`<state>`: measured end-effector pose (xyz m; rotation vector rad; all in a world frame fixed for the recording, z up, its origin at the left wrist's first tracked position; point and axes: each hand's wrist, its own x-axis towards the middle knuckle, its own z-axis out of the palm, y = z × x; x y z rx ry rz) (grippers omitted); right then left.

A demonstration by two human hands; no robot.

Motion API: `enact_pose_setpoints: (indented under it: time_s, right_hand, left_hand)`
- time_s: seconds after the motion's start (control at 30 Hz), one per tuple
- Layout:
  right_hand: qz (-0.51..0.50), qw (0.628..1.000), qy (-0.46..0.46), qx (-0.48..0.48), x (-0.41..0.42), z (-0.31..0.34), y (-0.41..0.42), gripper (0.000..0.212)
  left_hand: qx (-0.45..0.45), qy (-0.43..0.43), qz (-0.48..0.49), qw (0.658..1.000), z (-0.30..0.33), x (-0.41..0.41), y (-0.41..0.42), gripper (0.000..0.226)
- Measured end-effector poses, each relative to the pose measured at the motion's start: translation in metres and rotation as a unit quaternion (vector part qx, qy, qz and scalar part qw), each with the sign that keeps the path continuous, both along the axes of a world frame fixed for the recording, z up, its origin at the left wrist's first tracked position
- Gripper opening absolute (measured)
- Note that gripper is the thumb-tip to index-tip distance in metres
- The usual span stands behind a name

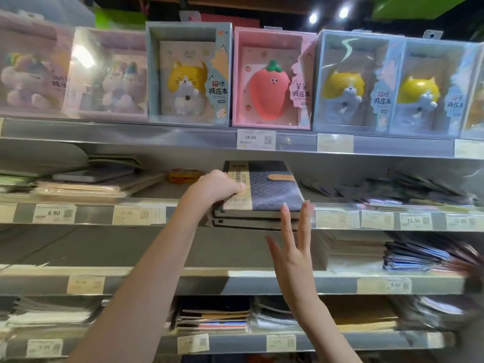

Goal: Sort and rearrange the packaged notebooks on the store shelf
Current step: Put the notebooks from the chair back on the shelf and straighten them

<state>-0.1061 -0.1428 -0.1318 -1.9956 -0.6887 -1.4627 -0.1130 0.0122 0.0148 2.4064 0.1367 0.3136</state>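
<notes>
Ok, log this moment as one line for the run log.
left hand: grips top dark notebook of stack | right hand: open, fingers at stack's front edge | stack overhangs shelf edge | phase: aligning

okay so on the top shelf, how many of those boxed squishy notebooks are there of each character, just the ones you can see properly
Pale plush-animal boxes: 2
Yellow cat boxes: 3
Strawberry boxes: 1
Total: 6
One more box is cut off at the right edge, so it is not counted.
</notes>
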Motion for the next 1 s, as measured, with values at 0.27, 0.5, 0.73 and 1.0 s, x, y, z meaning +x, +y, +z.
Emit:
enact_pose_setpoints:
  time_s: [0.27, 0.5, 0.73, 1.0]
  right_hand:
    - [-0.024, 0.998, -0.049, 0.045, 0.014, 0.034, 0.009, 0.103]
    - [-0.024, 0.998, -0.039, 0.033, 0.038, 0.042, 0.011, 0.095]
    - [-0.035, 0.999, -0.022, -0.001, 0.083, 0.047, 0.011, 0.089]
    - [-0.163, 0.983, 0.042, -0.069, 0.127, 0.058, 0.002, 0.053]
  left_hand:
    - [-0.186, -0.241, -0.119, 0.945, -0.025, -0.045, 0.01, 0.061]
    - [-0.061, -0.42, -0.062, 0.903, -0.07, -0.017, -0.015, 0.045]
    - [-0.067, -0.418, -0.04, 0.905, -0.069, 0.029, -0.014, 0.039]
    - [0.005, -0.321, -0.004, 0.947, -0.055, 0.074, -0.013, 0.036]
